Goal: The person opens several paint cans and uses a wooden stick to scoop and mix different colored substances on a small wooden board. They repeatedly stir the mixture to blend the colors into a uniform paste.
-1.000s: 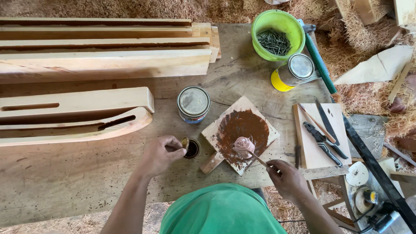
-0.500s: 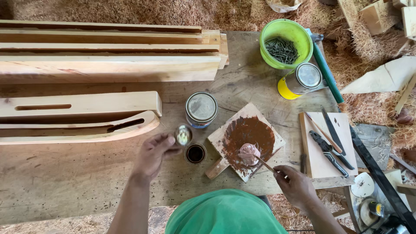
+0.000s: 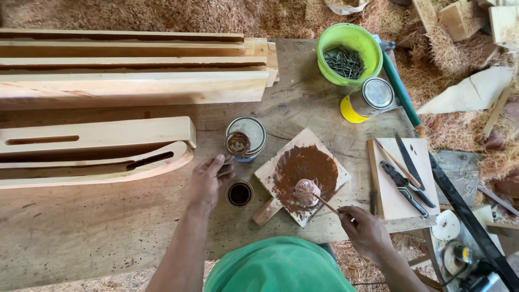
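Note:
My left hand (image 3: 208, 181) reaches toward a round tin can (image 3: 254, 132) and pinches a small brown-stained lid (image 3: 237, 144) at its fingertips, over the can's near rim. Just right of that hand a small open jar (image 3: 239, 193) of dark liquid stands on the workbench. My right hand (image 3: 367, 232) grips a thin stick (image 3: 326, 204) whose tip is pushed into a pinkish-brown lump of putty (image 3: 306, 189). The lump lies on a square wooden board (image 3: 270, 172) smeared with red-brown paste.
Long timber pieces (image 3: 135, 86) and a curved slotted part (image 3: 97, 157) fill the left of the workbench. At the back right are a green bowl of nails (image 3: 348, 54), a yellow can on its side (image 3: 367, 98) and a green-handled tool (image 3: 400, 89). Pliers (image 3: 403, 184) and a knife (image 3: 408, 159) lie on a board at the right.
My left hand lifted the small lid off the dark jar and carried it up and right to the tin can. The right hand stayed with the stick in the putty.

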